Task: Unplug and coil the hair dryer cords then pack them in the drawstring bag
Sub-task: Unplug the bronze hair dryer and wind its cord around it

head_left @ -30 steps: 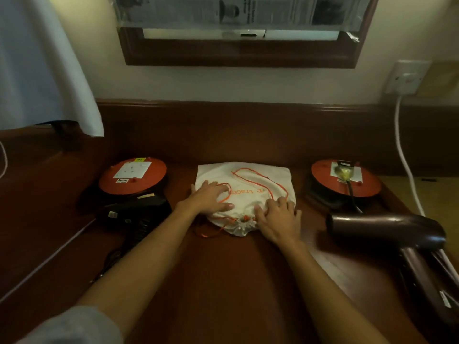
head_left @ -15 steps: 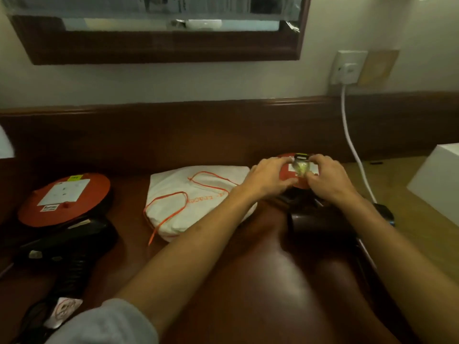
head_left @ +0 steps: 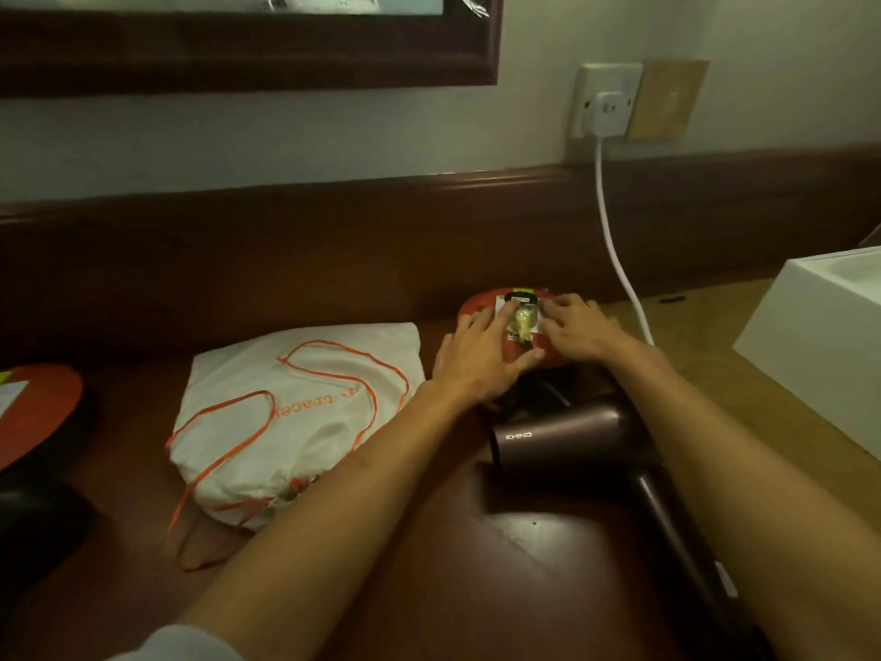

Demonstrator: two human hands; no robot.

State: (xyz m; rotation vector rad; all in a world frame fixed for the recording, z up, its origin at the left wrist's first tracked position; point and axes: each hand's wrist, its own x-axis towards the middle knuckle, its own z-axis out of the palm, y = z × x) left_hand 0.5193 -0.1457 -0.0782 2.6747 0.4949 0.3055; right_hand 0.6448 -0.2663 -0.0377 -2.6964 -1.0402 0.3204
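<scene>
Unplug step. My left hand (head_left: 481, 355) lies flat, fingers spread, on the reel (head_left: 512, 355); right hand (head_left: 579, 329) curls at the plug (head_left: 522, 322), grip unclear. Next: pull plug straight up. Dryer (head_left: 567, 443) at 6 o'clock of reel, bag (head_left: 305, 422) at 9.

At twelve o'clock I see a dark wooden frame (head_left: 248, 64); at three o'clock, a white box (head_left: 820, 355) on the brown desk (head_left: 476, 589).
</scene>
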